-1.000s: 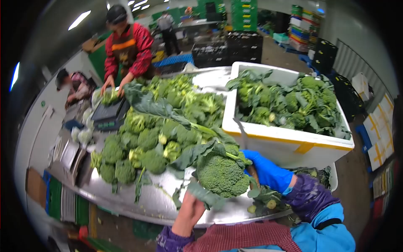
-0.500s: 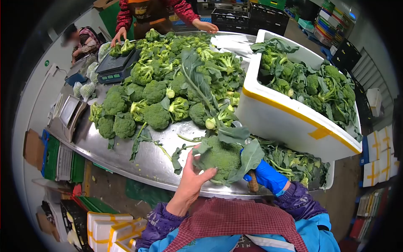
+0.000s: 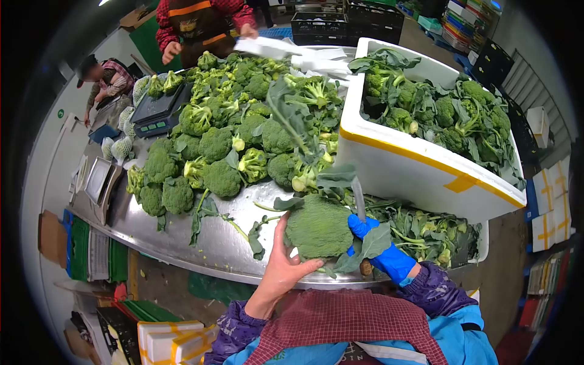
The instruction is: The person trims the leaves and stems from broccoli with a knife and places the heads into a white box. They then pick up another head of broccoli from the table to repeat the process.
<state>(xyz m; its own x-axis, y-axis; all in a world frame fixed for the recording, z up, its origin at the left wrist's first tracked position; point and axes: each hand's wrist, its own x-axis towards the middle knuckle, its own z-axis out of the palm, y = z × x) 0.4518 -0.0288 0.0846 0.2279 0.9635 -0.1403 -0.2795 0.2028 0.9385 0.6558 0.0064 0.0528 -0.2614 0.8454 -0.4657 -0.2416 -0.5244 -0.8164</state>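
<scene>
A large broccoli head (image 3: 317,226) is held over the table's near edge, its crown facing up. My bare left hand (image 3: 281,274) grips it from the left, thumb along the lower side. On its right is my right hand (image 3: 389,260) in a blue glove, closed around a knife (image 3: 359,198). The blade points up and away, and the wooden handle end shows below the fist. A broad leaf (image 3: 377,240) hangs over the gloved fingers. Trimmed leaves and stalks (image 3: 420,228) lie to the right, below the foam box.
A white foam box (image 3: 420,161) full of leafy broccoli stands tilted at the right. Many broccoli heads (image 3: 222,143) are heaped across the metal table (image 3: 237,243). A scale (image 3: 159,112) bears two heads at the left. Across the table a co-worker's hand (image 3: 248,31) holds white sheets (image 3: 274,47).
The knife blade has come into view beside the broccoli, and the leaf over its crown has shifted down and right. The co-worker's hand has left the scale; the other has lifted white sheets.
</scene>
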